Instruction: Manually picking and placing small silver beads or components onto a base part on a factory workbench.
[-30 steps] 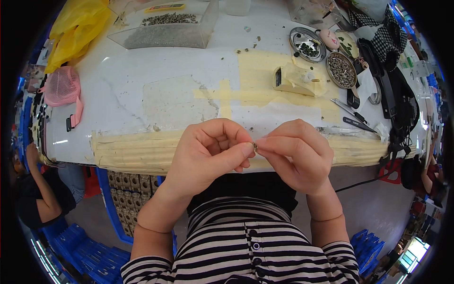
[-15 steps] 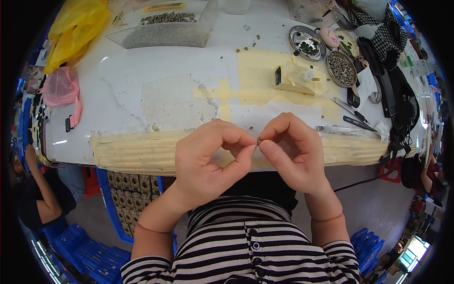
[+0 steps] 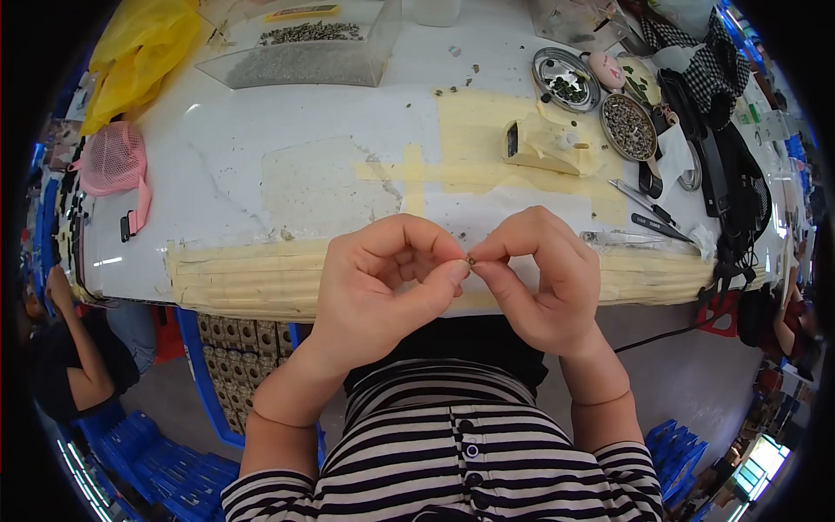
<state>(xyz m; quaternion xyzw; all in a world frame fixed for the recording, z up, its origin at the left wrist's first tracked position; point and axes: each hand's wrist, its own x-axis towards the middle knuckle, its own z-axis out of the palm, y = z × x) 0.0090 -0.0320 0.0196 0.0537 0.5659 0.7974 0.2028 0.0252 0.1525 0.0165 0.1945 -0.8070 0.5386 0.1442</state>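
Between my fingertips, above the table's near edge, is a tiny dark metallic piece (image 3: 470, 261); its kind is too small to make out. My left hand (image 3: 380, 283) pinches it from the left with thumb and forefinger, the other fingers curled. From the right, my right hand (image 3: 545, 283) closes thumb and forefinger on the same piece. The two hands' fingertips meet there. Beyond them, a taped block (image 3: 552, 146) with a small white peg stands on yellow tape. A round dish of small metal parts (image 3: 628, 127) lies farther right, beside a steel dish with dark green pieces (image 3: 537, 80).
A clear tray (image 3: 300, 70) with small metal parts stands at the far left. Tweezers (image 3: 639, 198) and a dark-handled tool (image 3: 659, 227) lie at right. A pink mesh pouch (image 3: 113, 161) and yellow plastic bag (image 3: 139, 52) are at left. Padded tape (image 3: 252, 283) lines the near edge.
My left thumb has straightened and shifted around the tiny piece, and the left hand has turned slightly. My right finger and thumb have moved a little, still at the piece.
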